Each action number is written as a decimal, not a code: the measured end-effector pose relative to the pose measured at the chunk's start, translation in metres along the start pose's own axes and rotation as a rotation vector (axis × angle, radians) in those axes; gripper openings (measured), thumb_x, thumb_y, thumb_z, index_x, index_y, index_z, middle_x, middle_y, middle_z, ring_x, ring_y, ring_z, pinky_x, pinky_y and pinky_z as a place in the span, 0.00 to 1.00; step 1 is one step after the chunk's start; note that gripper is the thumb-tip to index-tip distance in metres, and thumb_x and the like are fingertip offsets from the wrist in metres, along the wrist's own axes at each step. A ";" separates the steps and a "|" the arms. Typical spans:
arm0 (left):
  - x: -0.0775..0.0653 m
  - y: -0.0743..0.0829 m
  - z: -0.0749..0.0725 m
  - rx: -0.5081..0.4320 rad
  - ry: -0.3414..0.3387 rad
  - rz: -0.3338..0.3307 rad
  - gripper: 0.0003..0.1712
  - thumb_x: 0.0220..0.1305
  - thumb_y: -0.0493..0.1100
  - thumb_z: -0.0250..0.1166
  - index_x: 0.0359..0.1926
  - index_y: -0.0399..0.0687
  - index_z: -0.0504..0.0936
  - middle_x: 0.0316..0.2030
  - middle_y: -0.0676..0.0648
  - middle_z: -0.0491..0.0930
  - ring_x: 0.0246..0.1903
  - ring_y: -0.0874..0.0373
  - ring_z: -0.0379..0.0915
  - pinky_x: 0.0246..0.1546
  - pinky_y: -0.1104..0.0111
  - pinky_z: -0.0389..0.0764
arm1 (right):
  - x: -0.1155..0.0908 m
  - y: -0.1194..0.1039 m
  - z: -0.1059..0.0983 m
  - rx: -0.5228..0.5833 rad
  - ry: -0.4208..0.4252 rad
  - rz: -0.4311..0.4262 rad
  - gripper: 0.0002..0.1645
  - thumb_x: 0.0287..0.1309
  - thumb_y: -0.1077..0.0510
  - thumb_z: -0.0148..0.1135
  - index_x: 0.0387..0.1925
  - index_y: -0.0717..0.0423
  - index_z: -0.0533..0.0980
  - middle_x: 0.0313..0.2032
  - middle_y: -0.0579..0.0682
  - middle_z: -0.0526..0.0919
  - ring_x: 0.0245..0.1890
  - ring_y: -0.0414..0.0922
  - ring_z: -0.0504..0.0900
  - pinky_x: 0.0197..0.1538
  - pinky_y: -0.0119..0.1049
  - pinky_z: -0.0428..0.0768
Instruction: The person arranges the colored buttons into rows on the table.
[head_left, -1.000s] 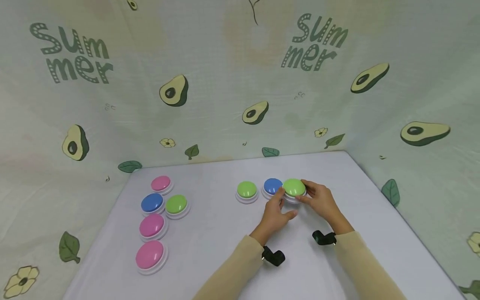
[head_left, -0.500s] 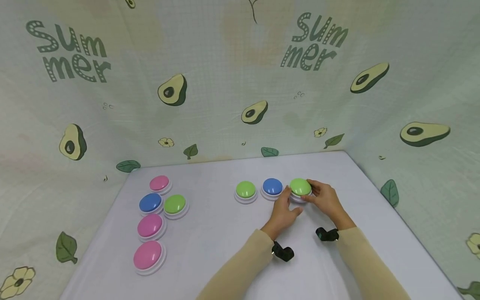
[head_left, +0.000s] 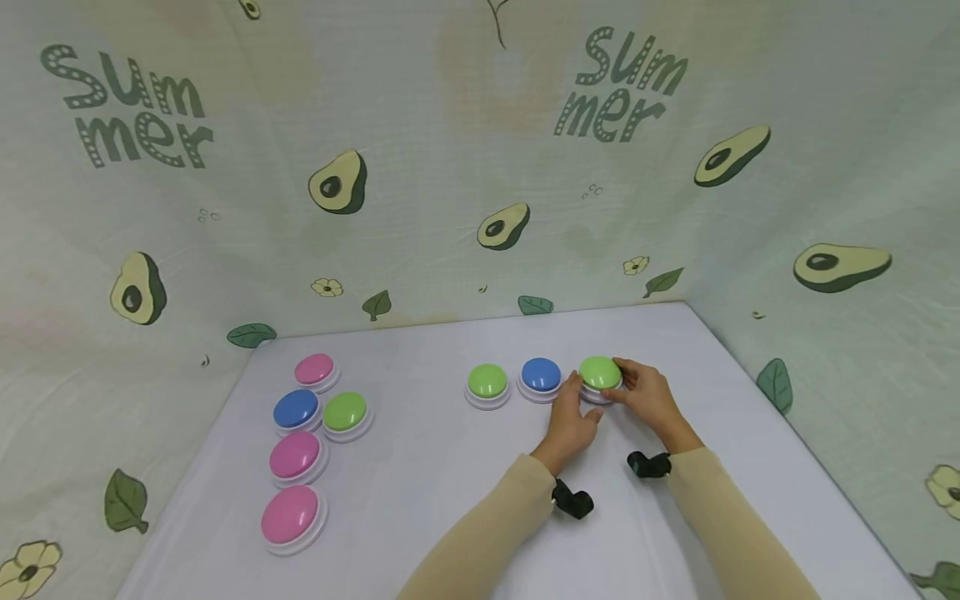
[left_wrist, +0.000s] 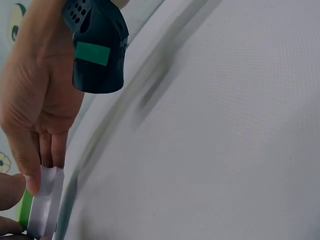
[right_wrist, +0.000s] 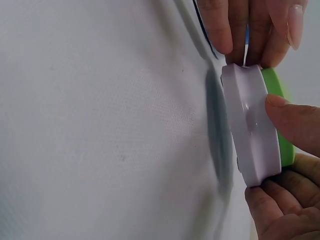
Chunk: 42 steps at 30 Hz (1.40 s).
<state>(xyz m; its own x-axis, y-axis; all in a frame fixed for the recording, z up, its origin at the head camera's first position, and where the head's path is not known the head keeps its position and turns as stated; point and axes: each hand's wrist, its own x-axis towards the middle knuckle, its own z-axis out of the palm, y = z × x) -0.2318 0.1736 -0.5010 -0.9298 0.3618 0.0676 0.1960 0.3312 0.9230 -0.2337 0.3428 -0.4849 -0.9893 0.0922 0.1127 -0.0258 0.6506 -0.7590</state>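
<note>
A green push button (head_left: 600, 372) with a white base is at the right end of a row. My right hand (head_left: 648, 402) pinches it from the right, thumb on the near side and fingers behind. In the right wrist view the white base (right_wrist: 252, 125) is very close to the table; I cannot tell whether it touches. My left hand (head_left: 568, 425) touches the base's left side with fairly straight fingertips; its thumb (right_wrist: 295, 27) stands off the button. Left of it are a blue push button (head_left: 541, 375), partly behind the left fingertips, and another green push button (head_left: 487, 382).
On the table's left side stand a far pink button (head_left: 314, 368), a blue button (head_left: 296, 408), a green button (head_left: 346, 412) and two nearer pink buttons (head_left: 294, 455). The white table (head_left: 420, 500) meets a printed cloth (head_left: 427, 167) at the back.
Both hands have moved the held green button to the right, widening the gap to the blue one. Over the last half second the hands have hardly moved; the head view has shifted slightly.
</note>
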 end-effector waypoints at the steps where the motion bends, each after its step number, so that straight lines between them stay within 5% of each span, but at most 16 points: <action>1: 0.001 0.000 0.000 0.004 0.000 -0.009 0.36 0.72 0.33 0.65 0.76 0.31 0.64 0.79 0.37 0.59 0.78 0.45 0.55 0.77 0.59 0.61 | 0.001 0.000 0.000 0.003 -0.002 0.000 0.42 0.62 0.66 0.74 0.71 0.78 0.64 0.69 0.76 0.68 0.69 0.70 0.71 0.70 0.57 0.73; 15: 0.006 -0.003 0.004 0.017 -0.001 -0.068 0.37 0.73 0.35 0.65 0.78 0.34 0.63 0.80 0.40 0.58 0.79 0.47 0.53 0.79 0.58 0.57 | 0.007 0.000 0.006 -0.012 -0.039 0.035 0.43 0.63 0.67 0.71 0.72 0.79 0.62 0.70 0.77 0.66 0.70 0.70 0.69 0.71 0.58 0.71; 42: 0.007 -0.006 0.002 0.010 -0.039 -0.050 0.39 0.75 0.36 0.62 0.80 0.34 0.57 0.82 0.40 0.53 0.81 0.48 0.48 0.80 0.59 0.53 | 0.016 0.002 0.006 0.064 -0.099 0.129 0.46 0.65 0.65 0.70 0.76 0.76 0.57 0.74 0.75 0.60 0.75 0.68 0.61 0.76 0.58 0.63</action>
<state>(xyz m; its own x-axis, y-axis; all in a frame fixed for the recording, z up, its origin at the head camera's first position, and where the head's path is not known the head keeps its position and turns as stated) -0.2392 0.1763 -0.5068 -0.9258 0.3779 0.0066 0.1528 0.3585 0.9209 -0.2502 0.3405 -0.4884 -0.9943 0.0952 -0.0490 0.0959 0.5888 -0.8025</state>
